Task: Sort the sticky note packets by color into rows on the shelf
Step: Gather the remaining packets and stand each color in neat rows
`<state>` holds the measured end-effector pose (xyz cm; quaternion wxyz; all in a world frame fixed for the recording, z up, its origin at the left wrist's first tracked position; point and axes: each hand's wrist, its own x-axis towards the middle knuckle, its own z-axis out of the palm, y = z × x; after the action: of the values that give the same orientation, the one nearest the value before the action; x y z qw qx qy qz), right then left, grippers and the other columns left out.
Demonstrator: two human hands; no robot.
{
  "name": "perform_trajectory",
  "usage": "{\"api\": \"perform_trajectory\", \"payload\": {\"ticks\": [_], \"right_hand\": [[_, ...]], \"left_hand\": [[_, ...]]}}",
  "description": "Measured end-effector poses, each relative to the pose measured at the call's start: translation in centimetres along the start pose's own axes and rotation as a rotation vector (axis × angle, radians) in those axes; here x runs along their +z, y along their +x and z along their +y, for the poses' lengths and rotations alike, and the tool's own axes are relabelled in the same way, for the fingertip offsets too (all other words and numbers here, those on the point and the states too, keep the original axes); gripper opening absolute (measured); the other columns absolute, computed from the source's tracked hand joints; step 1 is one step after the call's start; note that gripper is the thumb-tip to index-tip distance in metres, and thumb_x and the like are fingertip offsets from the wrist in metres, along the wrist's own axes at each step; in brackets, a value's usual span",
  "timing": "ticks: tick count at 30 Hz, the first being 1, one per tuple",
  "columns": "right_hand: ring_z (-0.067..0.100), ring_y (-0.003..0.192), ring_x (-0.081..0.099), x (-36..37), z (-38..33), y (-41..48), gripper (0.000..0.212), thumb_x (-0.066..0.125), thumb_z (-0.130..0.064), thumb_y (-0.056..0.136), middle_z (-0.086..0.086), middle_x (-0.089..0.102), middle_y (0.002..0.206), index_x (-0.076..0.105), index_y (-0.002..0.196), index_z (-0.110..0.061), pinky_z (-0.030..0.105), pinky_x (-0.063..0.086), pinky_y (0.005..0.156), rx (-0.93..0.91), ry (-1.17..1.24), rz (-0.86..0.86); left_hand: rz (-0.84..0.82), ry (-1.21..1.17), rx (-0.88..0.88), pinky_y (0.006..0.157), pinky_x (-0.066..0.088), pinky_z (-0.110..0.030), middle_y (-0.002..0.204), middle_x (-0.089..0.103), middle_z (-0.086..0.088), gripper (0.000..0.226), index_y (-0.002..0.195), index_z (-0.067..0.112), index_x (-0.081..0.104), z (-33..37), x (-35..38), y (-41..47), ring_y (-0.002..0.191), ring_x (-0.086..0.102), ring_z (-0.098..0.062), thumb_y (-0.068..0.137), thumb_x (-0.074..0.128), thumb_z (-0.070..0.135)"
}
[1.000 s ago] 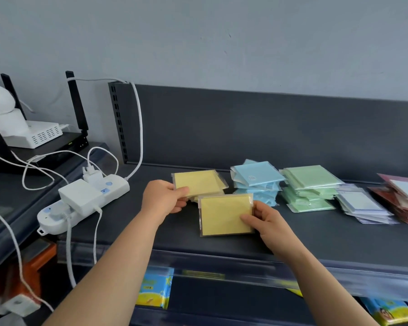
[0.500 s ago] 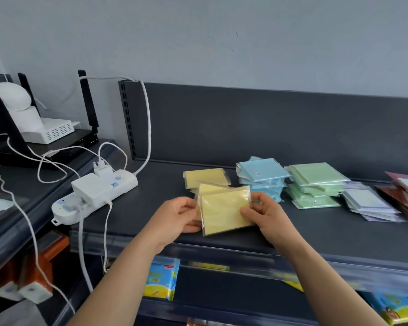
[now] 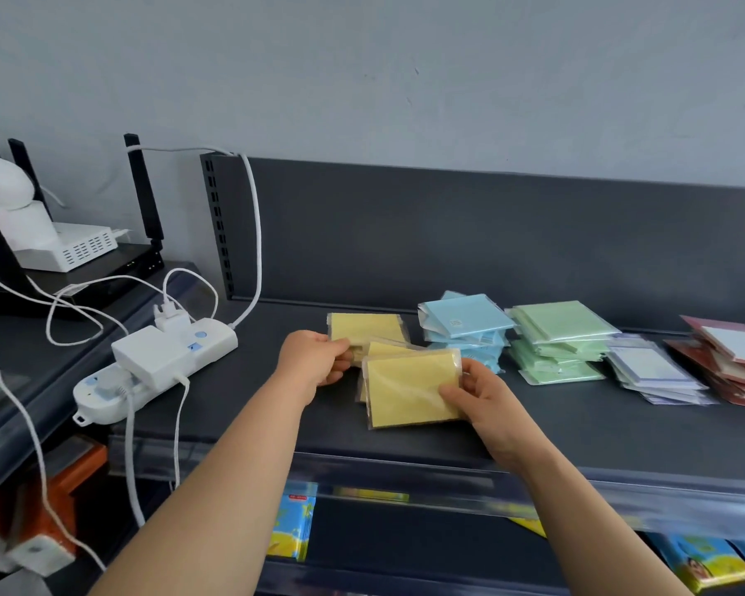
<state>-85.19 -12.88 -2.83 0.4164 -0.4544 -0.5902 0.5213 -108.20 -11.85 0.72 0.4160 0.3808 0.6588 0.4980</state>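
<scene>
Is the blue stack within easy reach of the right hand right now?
Probably yes: the blue stack sits just behind the right hand, nothing between them. But its fingers pinch a yellow packet, so it would likely have to set that down first.

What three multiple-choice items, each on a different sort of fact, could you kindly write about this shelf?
1. Where does the green stack lie relative to the blue stack?
A. to its right
B. to its left
C. on top of it

2. What colour is the packet in the right hand?
A. blue
B. yellow
C. red

3. What is the right hand doing?
A. resting open
B. making an empty fist
C. pinching the packet

Answers: 1 A, green sits past blue's right side; 2 B, yellow paper shows through the clear wrap; 3 C, the hand clamps the packet's right edge.
</scene>
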Motion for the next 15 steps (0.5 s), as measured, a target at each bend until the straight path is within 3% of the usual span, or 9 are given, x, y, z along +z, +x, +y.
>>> {"api": "perform_trajectory", "payload": {"ticks": [4, 10, 15], "right_hand": [[0.023, 0.104, 0.066, -0.2, 0.0, 0.0, 0.023, 0.052, -0.008, 0.096, 0.003, 0.072, 0.107, 0.054, 0.117, -0.016, 0.04, 0.048, 0.097, -0.001, 0.08, -0.037], [0.023, 0.108, 0.063, 0.2, -0.1, 0.6, 0.025, 0.049, -0.009, 0.097, 0.008, 0.066, 0.116, 0.054, 0.122, -0.013, 0.038, 0.05, 0.094, 0.044, 0.292, -0.026], [0.022, 0.1, 0.066, 0.9, -0.2, 0.5, 0.021, 0.05, -0.009, 0.097, 0.014, 0.067, 0.114, 0.053, 0.118, -0.006, 0.041, 0.05, 0.096, 0.041, 0.298, -0.036]], "left_hand": [[-0.036, -0.066, 0.031, 0.067, 0.058, -0.028, 0.098, 0.07, -0.011, 0.009, 0.102, 0.004, 0.061, -0.8, -1.3, -1.0, 0.085, 0.071, -0.022, 0.094, 0.059, 0.008], [-0.256, 0.036, 0.132, 0.078, 0.057, -0.028, 0.094, 0.074, -0.008, 0.007, 0.099, 0.005, 0.064, -2.4, -3.3, -3.5, 0.089, 0.072, -0.018, 0.093, 0.061, 0.007], [-0.386, 0.41, 0.181, 0.089, 0.047, -0.02, 0.099, 0.071, 0.014, 0.019, 0.102, 0.027, 0.069, -2.5, -3.5, -4.3, 0.097, 0.064, -0.003, 0.096, 0.057, 0.013]]}}
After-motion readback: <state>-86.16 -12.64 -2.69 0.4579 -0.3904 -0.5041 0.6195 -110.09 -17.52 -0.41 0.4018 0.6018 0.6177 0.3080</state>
